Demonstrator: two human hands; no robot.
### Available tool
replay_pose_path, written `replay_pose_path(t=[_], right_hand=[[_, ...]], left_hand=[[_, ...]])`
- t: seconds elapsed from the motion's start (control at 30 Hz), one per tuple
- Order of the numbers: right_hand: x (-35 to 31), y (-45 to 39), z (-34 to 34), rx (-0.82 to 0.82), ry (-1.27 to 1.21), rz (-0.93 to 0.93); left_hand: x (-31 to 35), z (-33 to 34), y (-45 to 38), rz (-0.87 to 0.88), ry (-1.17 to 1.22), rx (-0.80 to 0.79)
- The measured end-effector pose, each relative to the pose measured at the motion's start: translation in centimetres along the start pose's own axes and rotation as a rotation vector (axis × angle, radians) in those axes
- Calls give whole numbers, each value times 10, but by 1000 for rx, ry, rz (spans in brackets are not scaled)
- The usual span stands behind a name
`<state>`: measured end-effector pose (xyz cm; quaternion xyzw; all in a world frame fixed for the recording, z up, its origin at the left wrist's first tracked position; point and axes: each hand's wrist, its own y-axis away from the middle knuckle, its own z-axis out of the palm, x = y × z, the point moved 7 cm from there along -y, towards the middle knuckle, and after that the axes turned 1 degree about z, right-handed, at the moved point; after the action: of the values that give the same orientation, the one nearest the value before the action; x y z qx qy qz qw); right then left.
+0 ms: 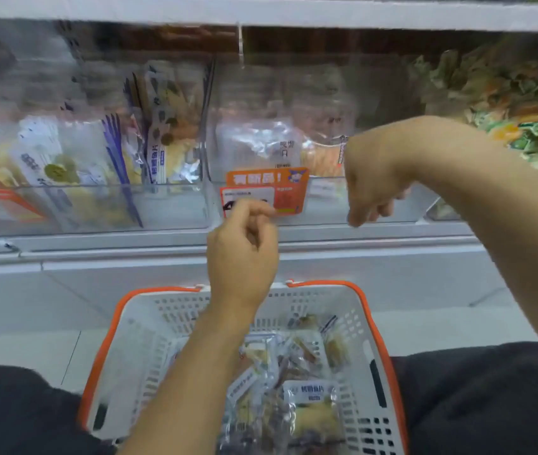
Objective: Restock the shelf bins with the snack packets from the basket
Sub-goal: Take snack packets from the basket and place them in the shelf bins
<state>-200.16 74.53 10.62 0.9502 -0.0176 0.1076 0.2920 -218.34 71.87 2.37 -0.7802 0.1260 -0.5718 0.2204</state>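
Snack packets (294,382) lie in a heap inside the basket (130,349) at the bottom middle of the frame. The basket is white with an orange rim and sits between the person's dark knees. The left hand (243,247) is up in the middle of the frame, above the basket's far edge. Its fingers are curled in and it holds nothing that can be seen. The right hand (371,178) is higher and to the right, in front of the middle shelf bin (320,93). Its fingers point down and are curled; they look empty, but the picture is blurry there. Both hands are well apart from the packets below. An orange price tag (289,188) hangs on the clear bin front, between the two hands. More packets stand in the left bin (103,205) at the left of the frame. Green and orange wrapped sweets (523,133) fill the bin at the upper right.
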Motion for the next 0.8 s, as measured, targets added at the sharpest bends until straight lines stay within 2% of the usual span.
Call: replay_pose_path(t=[0.07,0.17,0.2,0.27,0.33,0.4,0.5,0.57,0.63,0.8], right_hand=[[-50,-18,69,-235,60,-142],[-105,-50,198,-551,-23,-224],[-115,-56,234,-606,-98,-232],[-127,-67,293,-565,-255,-208],[-130,-71,344,-459,-371,-161],[-135,-68,394,-528,-389,-122],[-145,-67,442,-637,-317,-77],[-159,-59,454,-743,-417,-56],[-168,-48,458,-812,-380,-87],[-181,-48,449,-750,-189,-186]], left_hand=[[-60,26,55,-195,-145,-259],[-153,58,154,-488,-491,-882],[-171,59,189,-549,-572,-1072],[-190,48,245,-648,-648,-1274],[-193,34,281,-709,-669,-1408],[-193,24,300,-701,-752,-1552],[-199,20,308,-798,-764,-1612],[-196,20,310,-816,-758,-1676],[-195,16,308,-816,-793,-1691],[-202,11,299,-776,-812,-1707]])
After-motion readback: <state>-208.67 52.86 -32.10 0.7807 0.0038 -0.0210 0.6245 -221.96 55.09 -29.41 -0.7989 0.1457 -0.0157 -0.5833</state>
